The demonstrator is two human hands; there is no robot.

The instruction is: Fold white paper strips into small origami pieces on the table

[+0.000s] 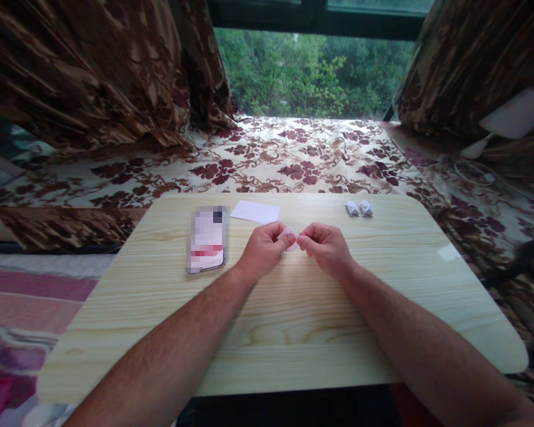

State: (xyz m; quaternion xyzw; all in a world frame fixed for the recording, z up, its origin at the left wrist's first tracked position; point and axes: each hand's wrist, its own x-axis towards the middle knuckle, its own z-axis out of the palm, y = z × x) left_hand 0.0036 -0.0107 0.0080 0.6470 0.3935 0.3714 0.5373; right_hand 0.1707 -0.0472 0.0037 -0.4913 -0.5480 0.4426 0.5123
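A small piece of folded white paper (289, 233) is held between my two hands, above the middle of the wood-grain table (293, 320). My left hand (267, 248) pinches its left side between thumb and fingers. On the other side, the thumb and forefinger of my right hand (324, 246) close on the paper's right edge. Fingers cover much of the paper, so its full shape is hidden. Just beyond my left hand lies a stack of white paper (255, 210). Two small folded paper shapes (359, 208) sit side by side at the table's far right.
A phone (207, 239), partly pixelated, lies left of my hands. Past the table's far edge spreads a floral cloth (293, 154) below a window (311, 74). Patterned curtains (115, 71) hang at both sides. A white lamp (516, 112) stands at right.
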